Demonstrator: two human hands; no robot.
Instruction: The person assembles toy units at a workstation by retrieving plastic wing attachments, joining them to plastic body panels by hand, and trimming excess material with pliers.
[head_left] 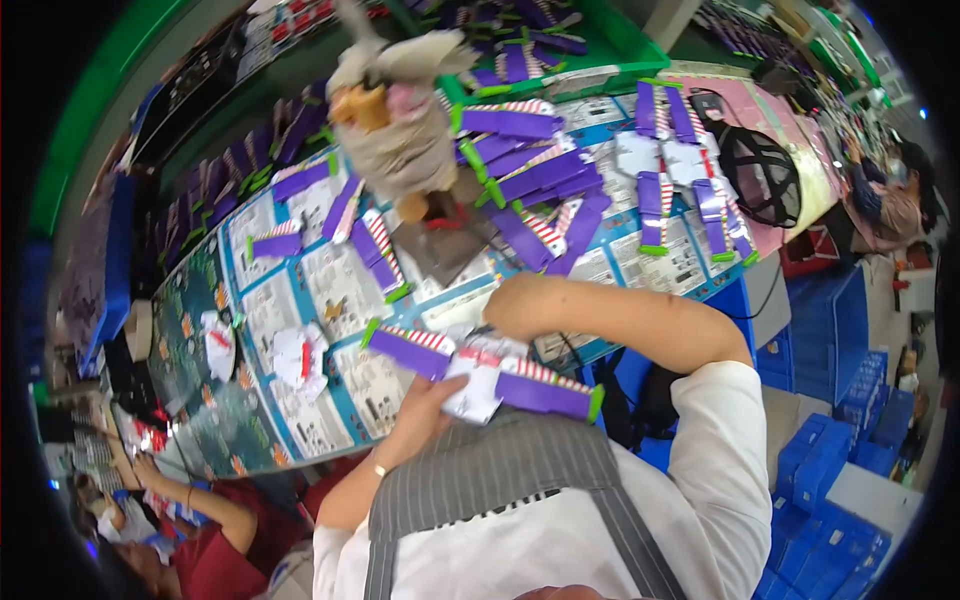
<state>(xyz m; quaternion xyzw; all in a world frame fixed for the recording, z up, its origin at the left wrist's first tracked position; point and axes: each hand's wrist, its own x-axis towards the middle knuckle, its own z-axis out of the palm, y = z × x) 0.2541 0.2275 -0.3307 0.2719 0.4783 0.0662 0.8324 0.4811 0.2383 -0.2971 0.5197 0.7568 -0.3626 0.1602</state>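
My left hand [428, 405] is closed on the white middle of a toy-like assembly [478, 385], held in front of my apron. From that middle, one purple piece [410, 352] with red-striped edging and a green end reaches left. Another purple piece [545, 395] of the same kind points right. Just above the white middle is my right hand [515, 305], bent down toward it; its fingers are hidden. Beyond, a pile of similar purple pieces [540, 175] lies on the table, and two joined assemblies [650, 155] lie at the right.
A cloth-wrapped bundle [395, 150] stands above the table by a dark plate [440, 245]. Green bins [570, 82] of purple pieces line the back. White pieces [298, 358] lie at the left. Blue crates [815, 460] are stacked at right. Co-workers [215, 540] sit at both sides.
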